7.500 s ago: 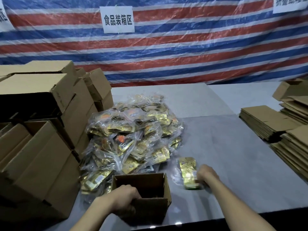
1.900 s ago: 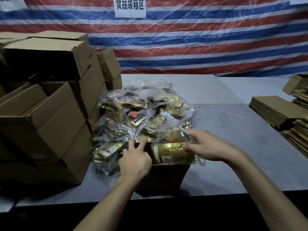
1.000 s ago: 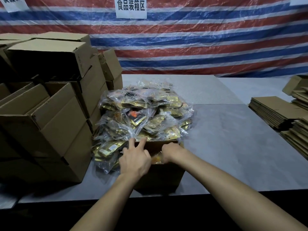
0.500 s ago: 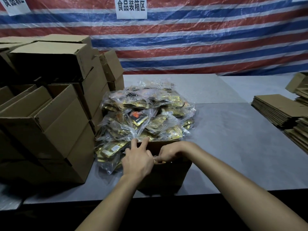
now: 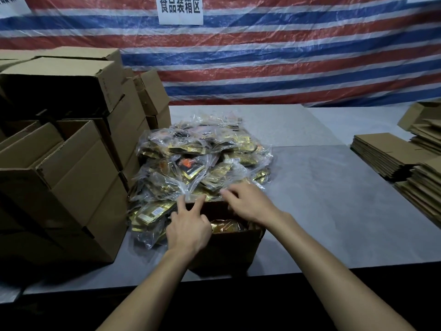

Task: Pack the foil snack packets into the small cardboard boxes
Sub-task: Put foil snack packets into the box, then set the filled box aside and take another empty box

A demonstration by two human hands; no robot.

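Grey table (image 5: 322, 199): right hand (image 5: 250, 204), emptied and loose, back at pile (image 5: 202, 158); packet (image 5: 226, 226) now in box (image 5: 229, 252); left hand (image 5: 188, 226) rests straight-fingered on it.

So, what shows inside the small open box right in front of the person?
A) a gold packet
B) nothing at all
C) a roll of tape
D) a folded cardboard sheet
A: a gold packet lies inside the small box, its shiny top showing just past the near rim.
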